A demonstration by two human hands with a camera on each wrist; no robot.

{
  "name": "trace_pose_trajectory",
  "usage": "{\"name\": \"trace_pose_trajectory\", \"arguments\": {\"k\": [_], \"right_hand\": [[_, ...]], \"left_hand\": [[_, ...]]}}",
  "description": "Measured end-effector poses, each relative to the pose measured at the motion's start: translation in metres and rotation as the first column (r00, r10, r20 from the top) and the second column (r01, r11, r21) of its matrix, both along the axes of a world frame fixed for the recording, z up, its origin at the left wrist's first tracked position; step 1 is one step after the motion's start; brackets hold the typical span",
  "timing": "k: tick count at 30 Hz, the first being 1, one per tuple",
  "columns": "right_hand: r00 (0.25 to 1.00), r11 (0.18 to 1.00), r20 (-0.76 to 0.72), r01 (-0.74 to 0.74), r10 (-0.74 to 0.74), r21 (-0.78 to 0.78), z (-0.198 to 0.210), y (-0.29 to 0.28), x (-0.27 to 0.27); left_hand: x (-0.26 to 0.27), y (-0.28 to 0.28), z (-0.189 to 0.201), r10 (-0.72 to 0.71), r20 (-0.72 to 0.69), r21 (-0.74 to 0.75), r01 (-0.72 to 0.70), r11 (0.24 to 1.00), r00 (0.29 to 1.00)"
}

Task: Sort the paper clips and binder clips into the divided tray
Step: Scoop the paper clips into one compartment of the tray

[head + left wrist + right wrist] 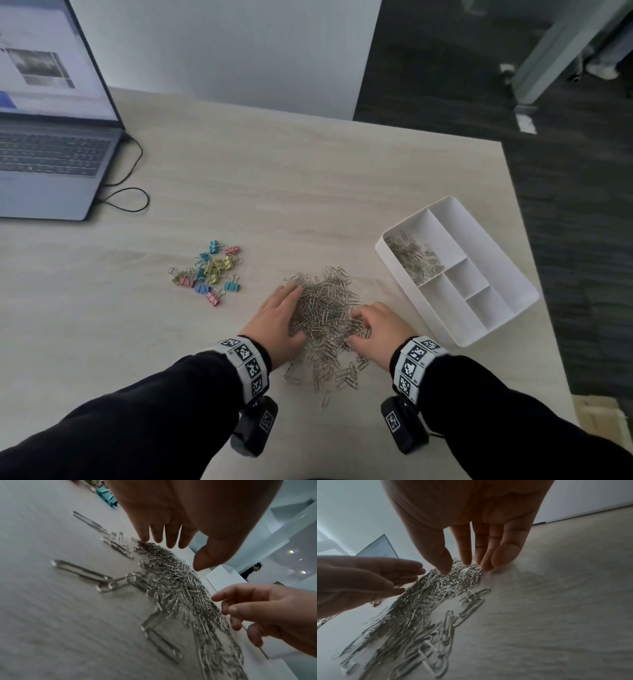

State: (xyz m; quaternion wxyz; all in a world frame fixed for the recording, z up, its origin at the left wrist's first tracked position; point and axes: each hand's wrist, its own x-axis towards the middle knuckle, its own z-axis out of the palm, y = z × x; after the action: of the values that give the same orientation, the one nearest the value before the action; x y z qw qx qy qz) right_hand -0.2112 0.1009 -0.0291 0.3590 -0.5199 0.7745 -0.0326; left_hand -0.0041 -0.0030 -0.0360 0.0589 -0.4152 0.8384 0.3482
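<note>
A heap of silver paper clips (325, 305) lies on the table in front of me. My left hand (284, 308) rests against the heap's left side with straight fingers (171, 539), holding nothing. On the heap's right side, my right hand (366, 325) touches the clips with its fingertips (465, 559), loosely bent and empty. Several coloured binder clips (209, 270) lie scattered to the left of the heap. The white divided tray (421, 301) sits to the right, with paper clips (414, 260) in its long left compartment. Its other compartments look bare.
An open laptop (51, 137) stands at the far left with a black cable (126, 192) looping beside it. The table's right edge (534, 240) runs just past the tray, with dark floor beyond. Loose clips (325, 373) trail toward me from the heap.
</note>
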Motion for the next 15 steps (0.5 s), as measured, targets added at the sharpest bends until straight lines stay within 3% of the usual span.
{"name": "trace_pose_trajectory", "arguments": {"k": [5, 8, 15], "right_hand": [[0.998, 0.999, -0.048, 0.030, -0.031, -0.022, 0.004, -0.003, -0.009], [0.998, 1.000, -0.064, 0.000, 0.001, 0.015, 0.006, -0.010, -0.010], [0.997, 0.998, -0.063, -0.038, 0.041, 0.041, -0.003, -0.035, 0.008]], "left_hand": [[0.004, -0.020, 0.003, 0.077, 0.180, -0.141, -0.052, 0.989, 0.981], [0.002, -0.035, 0.008, 0.029, 0.311, -0.127, 0.011, 0.992, 0.950], [-0.027, -0.036, 0.006, -0.082, 0.301, -0.062, 0.106, 0.992, 0.950]]}}
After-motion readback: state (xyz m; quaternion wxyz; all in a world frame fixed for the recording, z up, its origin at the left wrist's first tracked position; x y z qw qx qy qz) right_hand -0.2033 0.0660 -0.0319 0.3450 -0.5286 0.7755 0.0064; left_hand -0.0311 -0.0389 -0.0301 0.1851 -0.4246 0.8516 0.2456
